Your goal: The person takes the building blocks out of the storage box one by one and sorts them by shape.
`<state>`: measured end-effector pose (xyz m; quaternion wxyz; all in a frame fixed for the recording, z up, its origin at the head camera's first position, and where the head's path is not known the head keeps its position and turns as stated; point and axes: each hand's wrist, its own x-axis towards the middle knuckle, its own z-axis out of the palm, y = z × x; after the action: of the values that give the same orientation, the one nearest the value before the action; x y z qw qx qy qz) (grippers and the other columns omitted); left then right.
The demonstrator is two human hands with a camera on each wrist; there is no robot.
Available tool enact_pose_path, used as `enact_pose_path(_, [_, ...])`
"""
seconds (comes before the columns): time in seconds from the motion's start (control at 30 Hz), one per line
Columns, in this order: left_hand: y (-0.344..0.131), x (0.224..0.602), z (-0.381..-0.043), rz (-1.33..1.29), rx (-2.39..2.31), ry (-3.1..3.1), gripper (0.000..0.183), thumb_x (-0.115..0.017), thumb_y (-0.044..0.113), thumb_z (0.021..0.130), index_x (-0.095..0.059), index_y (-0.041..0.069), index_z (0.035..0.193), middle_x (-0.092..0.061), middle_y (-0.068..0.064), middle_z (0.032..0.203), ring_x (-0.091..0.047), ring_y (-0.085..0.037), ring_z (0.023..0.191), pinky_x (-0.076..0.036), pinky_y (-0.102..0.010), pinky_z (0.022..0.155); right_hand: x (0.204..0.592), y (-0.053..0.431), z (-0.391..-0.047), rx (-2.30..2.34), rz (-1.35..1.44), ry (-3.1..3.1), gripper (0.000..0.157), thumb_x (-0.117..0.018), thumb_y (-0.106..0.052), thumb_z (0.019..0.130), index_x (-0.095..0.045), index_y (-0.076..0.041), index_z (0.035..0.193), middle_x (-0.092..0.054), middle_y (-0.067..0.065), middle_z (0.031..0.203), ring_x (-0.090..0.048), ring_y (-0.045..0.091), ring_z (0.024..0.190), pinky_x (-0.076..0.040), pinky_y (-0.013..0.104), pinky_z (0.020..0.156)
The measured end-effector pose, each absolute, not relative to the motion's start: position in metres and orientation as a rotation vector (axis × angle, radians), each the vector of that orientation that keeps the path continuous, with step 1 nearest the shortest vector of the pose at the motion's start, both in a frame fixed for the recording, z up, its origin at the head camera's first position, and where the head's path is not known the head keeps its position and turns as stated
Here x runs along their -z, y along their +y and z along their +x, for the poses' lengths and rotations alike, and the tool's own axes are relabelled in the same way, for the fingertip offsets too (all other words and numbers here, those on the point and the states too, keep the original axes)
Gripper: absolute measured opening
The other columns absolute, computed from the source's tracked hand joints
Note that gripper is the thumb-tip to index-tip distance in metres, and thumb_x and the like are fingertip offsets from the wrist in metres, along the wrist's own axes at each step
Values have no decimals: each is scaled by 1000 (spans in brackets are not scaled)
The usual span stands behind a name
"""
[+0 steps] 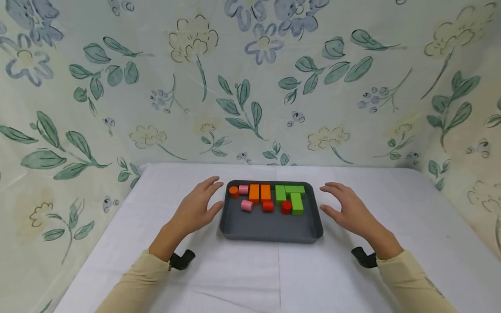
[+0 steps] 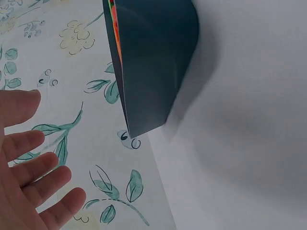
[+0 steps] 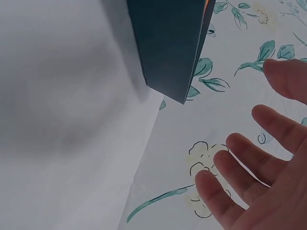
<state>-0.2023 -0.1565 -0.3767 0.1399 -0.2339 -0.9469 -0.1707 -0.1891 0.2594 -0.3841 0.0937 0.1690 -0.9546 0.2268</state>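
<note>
A dark grey tray [image 1: 270,228] lies on the table between my two hands. Along its far side are two orange blocks [image 1: 254,193], three green blocks [image 1: 297,204], an orange cylinder [image 1: 233,192] and a pink cylinder [image 1: 243,189]. Nearer to me lie a second pink cylinder [image 1: 247,205] and two red cylinders [image 1: 268,206]. My left hand [image 1: 197,206] hovers just off the tray's left edge, its fingers loosely spread and holding nothing. On the right side, my right hand [image 1: 348,211] faces the tray's edge with relaxed fingers, also holding nothing. Both wrist views show the tray's outer wall [image 2: 153,62] apart from the fingers.
A white cloth [image 1: 235,278] covers the table. Behind it hangs a floral-patterned backdrop [image 1: 250,143], which also runs along both sides. A black wrist mount [image 1: 182,260] sits on the left wrist, with another [image 1: 365,257] on the right.
</note>
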Motion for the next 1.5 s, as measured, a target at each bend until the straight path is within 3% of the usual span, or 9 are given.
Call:
enact_pose_path(0.63, [-151, 399, -223, -609, 826, -2781, 53, -65, 28, 95, -52, 6, 141, -50, -12, 150, -47, -32, 140, -41, -53, 114, 389, 259, -196, -684, 473, -2892, 52, -68, -18, 92, -52, -3, 139, -45, 24, 148, -41, 46, 137, -37, 67, 109])
enact_pose_path(0.8, [-152, 408, -229, -555, 929, -2782, 52, -64, 26, 95, -52, 5, 141, -52, -14, 148, -47, -33, 140, -40, -53, 115, 390, 257, -198, -724, 503, -2886, 51, -69, -15, 91, -52, -3, 137, -47, 24, 146, -44, 45, 135, -42, 65, 106])
enact_pose_path(1.0, [-152, 416, -231, -528, 957, -2805, 52, -62, 25, 96, -51, 6, 142, -53, -13, 147, -50, -32, 137, -42, -52, 114, 398, 256, -204, -841, 524, -2906, 50, -67, -15, 92, -50, -2, 138, -49, 23, 144, -52, 44, 127, -52, 59, 95])
enact_pose_path(1.5, [-146, 419, -236, -445, 1101, -2864, 52, -61, 26, 96, -49, 8, 144, -52, -13, 147, -59, -31, 125, -53, -49, 100, 411, 248, -218, -1043, 381, -3014, 61, -64, -19, 95, -38, -2, 148, -42, 27, 149, -54, 46, 127, -55, 54, 95])
